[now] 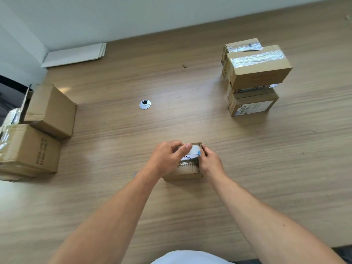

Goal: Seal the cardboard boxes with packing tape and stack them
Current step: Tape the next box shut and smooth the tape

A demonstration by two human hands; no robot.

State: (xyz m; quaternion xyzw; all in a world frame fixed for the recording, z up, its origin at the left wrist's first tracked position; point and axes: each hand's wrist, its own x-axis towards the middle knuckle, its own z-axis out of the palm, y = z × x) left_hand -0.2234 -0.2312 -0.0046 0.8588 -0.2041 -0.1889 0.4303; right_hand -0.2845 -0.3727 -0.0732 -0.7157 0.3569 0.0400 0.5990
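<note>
- Hands: left hand (166, 159) grips tape roll (193, 151); right hand (210, 161) pinches its end above small box (182, 176).
- Progress: taped stack (257, 73) stands right; other boxes (49, 111) wait left, seemingly unsealed.

Hands: left hand (167, 159) and right hand (209, 163), both bare.
Forearms: left forearm (106, 212) and right forearm (266, 220), uncovered down to the frame's edge; a small dark spot on the right one.
Clothing: white garment (190, 258) — probably a shirt front; only a rounded sliver shows.
</note>
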